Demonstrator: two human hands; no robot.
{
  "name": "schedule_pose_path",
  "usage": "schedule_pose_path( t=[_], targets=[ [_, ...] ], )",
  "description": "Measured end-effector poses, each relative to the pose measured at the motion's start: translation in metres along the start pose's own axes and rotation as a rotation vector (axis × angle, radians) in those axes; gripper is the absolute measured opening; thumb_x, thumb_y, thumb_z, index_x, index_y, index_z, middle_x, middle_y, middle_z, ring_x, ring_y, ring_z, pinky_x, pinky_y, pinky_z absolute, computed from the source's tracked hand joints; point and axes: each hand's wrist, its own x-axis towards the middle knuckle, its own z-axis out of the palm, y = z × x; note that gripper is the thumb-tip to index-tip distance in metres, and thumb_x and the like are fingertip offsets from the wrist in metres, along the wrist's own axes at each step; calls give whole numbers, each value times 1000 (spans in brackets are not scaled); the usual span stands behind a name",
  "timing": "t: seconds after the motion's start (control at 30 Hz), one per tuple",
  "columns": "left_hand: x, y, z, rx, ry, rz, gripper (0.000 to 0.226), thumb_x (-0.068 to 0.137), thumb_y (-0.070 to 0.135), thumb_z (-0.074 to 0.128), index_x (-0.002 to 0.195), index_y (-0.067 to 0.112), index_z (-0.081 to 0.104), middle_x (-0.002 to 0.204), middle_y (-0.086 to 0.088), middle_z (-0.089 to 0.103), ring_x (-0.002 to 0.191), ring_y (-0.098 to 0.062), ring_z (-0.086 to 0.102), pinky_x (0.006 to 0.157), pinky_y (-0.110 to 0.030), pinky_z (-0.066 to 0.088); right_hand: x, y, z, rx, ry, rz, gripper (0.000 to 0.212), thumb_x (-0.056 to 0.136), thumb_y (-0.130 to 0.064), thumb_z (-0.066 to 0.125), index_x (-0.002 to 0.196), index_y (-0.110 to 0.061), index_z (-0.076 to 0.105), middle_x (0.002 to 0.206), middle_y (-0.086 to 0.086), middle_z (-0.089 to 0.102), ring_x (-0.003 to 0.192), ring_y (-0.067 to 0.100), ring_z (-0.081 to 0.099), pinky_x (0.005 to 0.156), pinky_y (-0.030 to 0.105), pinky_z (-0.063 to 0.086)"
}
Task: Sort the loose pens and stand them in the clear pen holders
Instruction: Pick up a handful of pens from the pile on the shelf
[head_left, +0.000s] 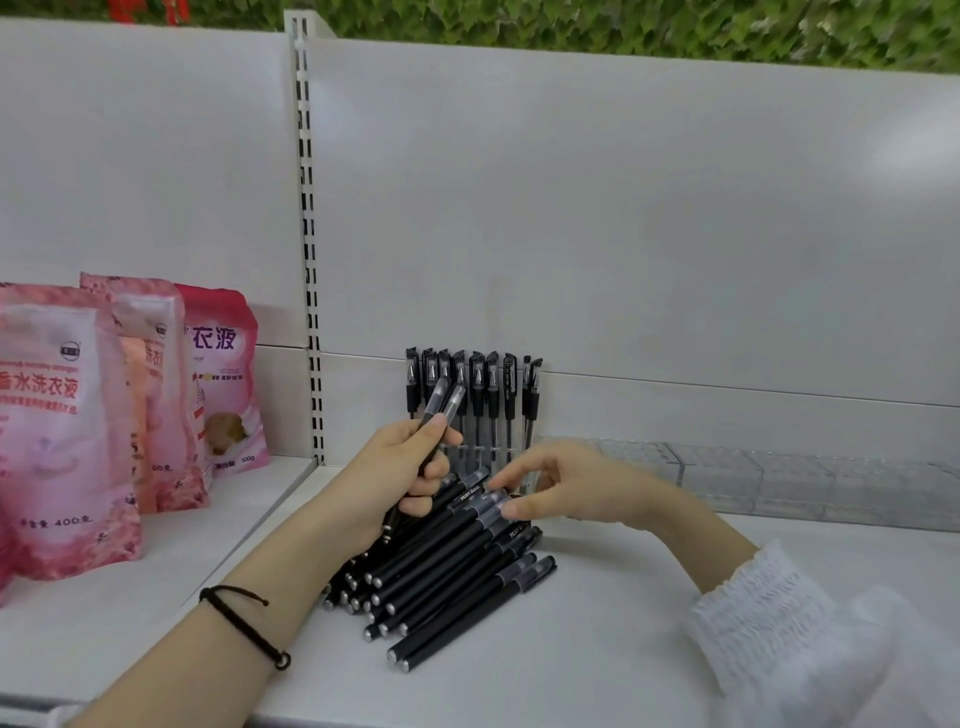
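Through the head camera I look down on a white shelf with a white back panel. At the left end stand pink pouches printed with Chinese text.

A long clear pen holder runs along the back of the shelf at the right, and I see no pens in that stretch. To its left, a row of capped black pens stands upright in a clear holder against the back panel.

In front of that row lies the pile of loose pens. They are black, lie roughly parallel on the shelf, and their caps point up and to the right.

The left hand, with a dark cord bracelet on its wrist, is raised over the far end of the pile. Its fingers are curled round two pens, held at a tilt with their translucent caps uppermost.

The right hand comes out of a white knitted sleeve and reaches left to the cap end of the pile. Its fingers are spread and only slightly bent, and they hold nothing. The thumb tip seems to rest on a cap, with the forefinger just above, and neither has closed on a pen.

I judge this to be the gathering step: pens are being picked off the pile and collected in the left hand. The next move calls for a pinch on one cap and a lift that doesn't drag the neighbouring pens. The bundle then has to go upright into free slots.
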Motion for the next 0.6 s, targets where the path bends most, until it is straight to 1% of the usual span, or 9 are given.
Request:
schedule_pose_path(
  t=[0.07, 0.13, 0.2, 0.27, 0.33, 0.43, 0.53, 0.6],
  targets=[
    [0, 0, 0, 0, -3, -2, 26, 103, 30, 41, 96, 8, 54, 52, 4, 37, 39, -4, 22, 33, -15, 19, 1, 1, 1, -4, -19, 1, 25, 88, -21, 70, 113, -16, 68, 50, -33, 51, 47, -8, 47, 48, 5, 35],
    [0, 0, -1, 5, 1, 0, 26, 103, 30, 41, 96, 8, 54, 52, 4, 38, 40, -4, 23, 33, -15, 19, 2, 5, 1, 30, -17, -3, 21, 87, -19, 71, 107, -14, 68, 59, -29, 56, 51, -3, 45, 49, 8, 34],
    [0, 0, 0, 7, 12, 3, 26, 103, 30, 41, 95, 8, 53, 52, 4, 38, 40, -5, 23, 33, -14, 20, 2, 8, 1, 58, -33, -2, 14, 87, -17, 72, 99, -17, 65, 64, -26, 59, 55, 1, 43, 49, 14, 34],
    [1, -1, 0, 1, 27, 2, 26, 103, 30, 41, 92, 9, 51, 52, 3, 40, 41, -5, 26, 33, -15, 22, 3, 12, 1, 95, -59, 1, 14, 87, -15, 72, 94, -20, 62, 64, -27, 59, 57, 4, 42, 50, 18, 33],
    [2, -3, 1, -18, 33, -11, 26, 104, 30, 39, 89, 9, 48, 54, 2, 43, 42, -7, 31, 35, -16, 27, 4, 14, 1, 137, -40, -3, 14, 86, -13, 72, 90, -20, 61, 65, -24, 60, 56, 4, 43, 50, 18, 32],
    [2, -3, 3, -20, 49, -25, 28, 104, 30, 38, 85, 11, 48, 59, 0, 52, 47, -9, 46, 42, -19, 41, 5, 15, 0, 175, 1, -9, 13, 85, -13, 73, 86, -21, 62, 71, -17, 62, 57, 3, 45, 50, 17, 33],
    [2, -2, 5, -19, 61, -34, 29, 103, 31, 39, 84, 12, 50, 65, -3, 61, 53, -10, 57, 50, -19, 49, 5, 15, 0, 128, -29, -22, 10, 86, -13, 73, 90, -18, 64, 76, -8, 62, 60, 2, 47, 50, 17, 34],
    [2, -3, 5, -25, 61, -38, 30, 103, 31, 39, 84, 12, 51, 67, -3, 65, 57, -11, 60, 51, -19, 51, 3, 14, 1, 86, -47, -51, 12, 85, -10, 72, 94, -12, 65, 76, -8, 61, 60, -1, 49, 50, 12, 36]
  ],
)
